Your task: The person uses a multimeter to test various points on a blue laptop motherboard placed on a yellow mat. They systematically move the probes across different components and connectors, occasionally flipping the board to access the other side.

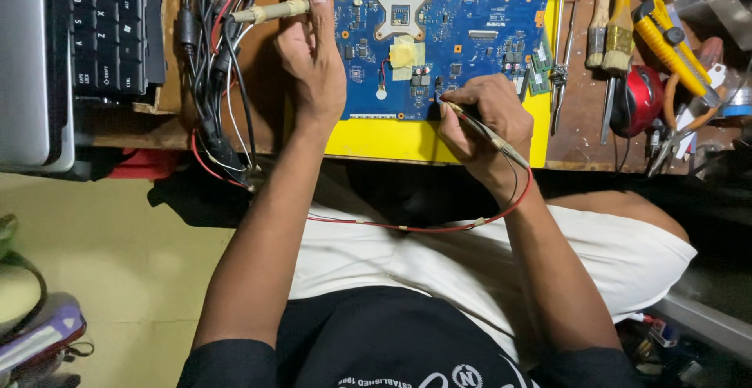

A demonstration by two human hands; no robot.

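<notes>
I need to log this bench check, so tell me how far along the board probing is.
Done: the blue circuit board lies bare on the yellow mat. In hand: the right hand presses a probe with a red wire to the board's near edge; the left hand holds a second probe at its left edge. Left: unclear; most of the board is untouched right now.

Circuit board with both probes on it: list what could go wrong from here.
1. The right hand holds its probe among tightly packed chips on the board; a slip might bridge contacts.
2. The red lead drapes across the lap and could snag.
3. The cable tangle beside the left hand could tug its probe.
</notes>
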